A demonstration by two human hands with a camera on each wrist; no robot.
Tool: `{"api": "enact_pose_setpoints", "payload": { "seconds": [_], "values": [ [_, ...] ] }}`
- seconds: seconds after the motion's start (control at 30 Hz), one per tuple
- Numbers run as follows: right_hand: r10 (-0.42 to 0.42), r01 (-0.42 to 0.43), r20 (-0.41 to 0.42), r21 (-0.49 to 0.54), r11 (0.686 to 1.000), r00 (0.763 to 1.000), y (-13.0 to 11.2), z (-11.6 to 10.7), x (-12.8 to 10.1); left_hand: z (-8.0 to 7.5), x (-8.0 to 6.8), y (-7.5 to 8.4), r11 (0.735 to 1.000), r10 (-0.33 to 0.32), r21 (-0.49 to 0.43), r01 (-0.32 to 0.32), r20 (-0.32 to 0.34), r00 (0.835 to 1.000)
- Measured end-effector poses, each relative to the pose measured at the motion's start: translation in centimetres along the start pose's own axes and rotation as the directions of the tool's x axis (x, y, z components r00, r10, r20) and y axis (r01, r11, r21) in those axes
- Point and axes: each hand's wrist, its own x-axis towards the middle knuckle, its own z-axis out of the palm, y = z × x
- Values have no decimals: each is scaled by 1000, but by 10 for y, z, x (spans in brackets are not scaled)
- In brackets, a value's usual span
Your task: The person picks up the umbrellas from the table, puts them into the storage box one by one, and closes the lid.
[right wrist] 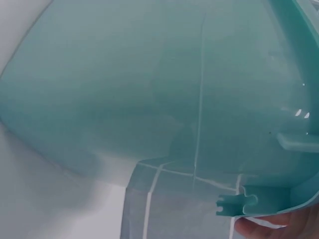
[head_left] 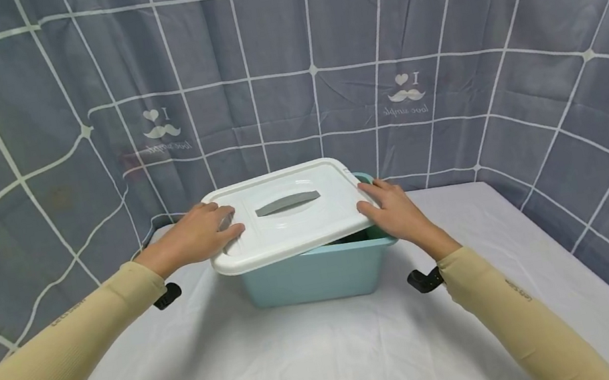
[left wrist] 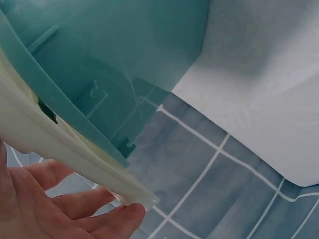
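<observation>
A light teal plastic box (head_left: 314, 276) stands on the white-covered table (head_left: 311, 365). Its white lid (head_left: 310, 223) with a grey handle (head_left: 287, 203) sits askew, shifted left, so the box's right rim (head_left: 366, 178) shows. My left hand (head_left: 208, 231) grips the lid's left edge, fingers on top. My right hand (head_left: 390, 209) grips the lid's right edge, thumb on top. In the left wrist view the lid's edge (left wrist: 75, 149) crosses above my left hand (left wrist: 75, 214), beside the teal box wall (left wrist: 124, 45). The right wrist view shows the box wall (right wrist: 149, 84) and one fingertip (right wrist: 279, 226) under the rim.
A grey curtain (head_left: 434, 24) with white grid lines hangs close behind and to both sides of the table. The white cloth stretches bare in front of the box. The table's right edge (head_left: 566, 252) and left edge (head_left: 96, 362) drop off near my forearms.
</observation>
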Motion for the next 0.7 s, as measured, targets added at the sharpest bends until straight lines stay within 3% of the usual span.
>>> {"api": "enact_pose_setpoints", "payload": {
  "seconds": [0.7],
  "values": [
    [-18, 18, -120, -4, 1000, 993, -4, -1, -17, 13, 28, -15, 995, 24, -100, -18, 53, 998]
  ]
}}
